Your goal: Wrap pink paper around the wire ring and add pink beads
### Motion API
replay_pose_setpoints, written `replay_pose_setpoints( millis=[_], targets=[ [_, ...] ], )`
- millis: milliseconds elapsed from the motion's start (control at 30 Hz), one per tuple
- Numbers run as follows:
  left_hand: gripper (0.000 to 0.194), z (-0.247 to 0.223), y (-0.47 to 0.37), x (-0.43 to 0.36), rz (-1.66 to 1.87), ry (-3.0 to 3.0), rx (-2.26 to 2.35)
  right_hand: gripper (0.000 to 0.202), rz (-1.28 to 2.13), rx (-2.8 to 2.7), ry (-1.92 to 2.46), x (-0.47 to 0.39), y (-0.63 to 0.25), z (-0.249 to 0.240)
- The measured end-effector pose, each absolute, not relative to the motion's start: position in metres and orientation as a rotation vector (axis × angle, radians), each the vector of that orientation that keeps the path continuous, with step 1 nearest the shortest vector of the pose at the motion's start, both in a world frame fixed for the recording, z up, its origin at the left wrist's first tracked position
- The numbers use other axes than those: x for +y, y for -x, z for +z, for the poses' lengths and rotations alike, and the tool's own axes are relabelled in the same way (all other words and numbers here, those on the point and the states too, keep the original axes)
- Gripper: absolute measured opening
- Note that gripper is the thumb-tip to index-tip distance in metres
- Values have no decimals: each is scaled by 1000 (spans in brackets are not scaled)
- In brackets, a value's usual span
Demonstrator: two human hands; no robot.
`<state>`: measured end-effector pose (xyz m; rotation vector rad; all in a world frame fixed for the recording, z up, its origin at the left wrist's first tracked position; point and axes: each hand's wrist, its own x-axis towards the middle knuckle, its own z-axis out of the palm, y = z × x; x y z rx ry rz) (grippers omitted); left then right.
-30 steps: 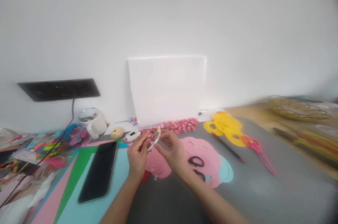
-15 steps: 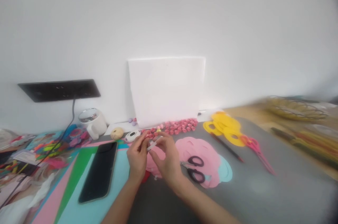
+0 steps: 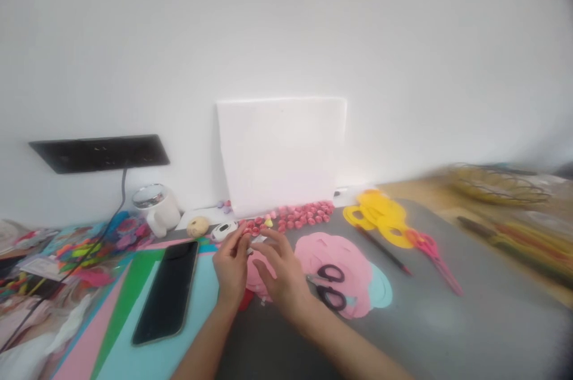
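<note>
My left hand (image 3: 230,269) is closed in a pinch on a narrow white strip (image 3: 249,251), of which only a small part shows between the fingers. Close beside it on the right, my right hand (image 3: 286,275) has thumb and forefinger apart, with the fingertips near the strip. Whether they touch it I cannot tell. Under and behind the hands lie pink paper pieces (image 3: 257,275), partly covered. Several small pink-red rolled pieces (image 3: 304,216) sit in a cluster just beyond the fingertips.
Right of my hands, black-handled scissors (image 3: 332,289) rest on pink paper cutouts (image 3: 331,246). Farther right are yellow cutouts (image 3: 380,213), a pencil (image 3: 385,250) and pink scissors (image 3: 436,258). On the left lie a phone (image 3: 166,293) and a mug (image 3: 163,213). A white board (image 3: 284,153) leans on the wall.
My right thumb and forefinger have shifted, and less of the white strip shows between the hands. The left hand keeps its pinch; the view has moved slightly.
</note>
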<state>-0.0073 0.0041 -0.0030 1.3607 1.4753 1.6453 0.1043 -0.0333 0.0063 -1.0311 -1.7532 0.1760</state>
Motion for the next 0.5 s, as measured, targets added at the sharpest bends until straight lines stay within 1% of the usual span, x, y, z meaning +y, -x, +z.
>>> replay_pose_setpoints(
  millis=[67, 167, 267, 333, 500],
  targets=[
    [34, -4, 9, 5, 1647, -1299, 1484, 27, 134, -1824, 1090, -40, -121, 11],
    [34, -7, 11, 8, 1658, -1263, 1493, 26, 53, -1981, 1268, -49, -159, 13],
    [33, -9, 12, 9, 1673, -1274, 1493, 27, 132, -2169, 1707, -58, -197, 6],
    [33, -11, 11, 9, 1668, -1264, 1501, 26, 195, -2234, 1883, -63, -215, -3],
    [35, -10, 9, 8, 1633, -1196, 1498, 41, 293, -2395, 1876, -66, -229, -17]
  ],
)
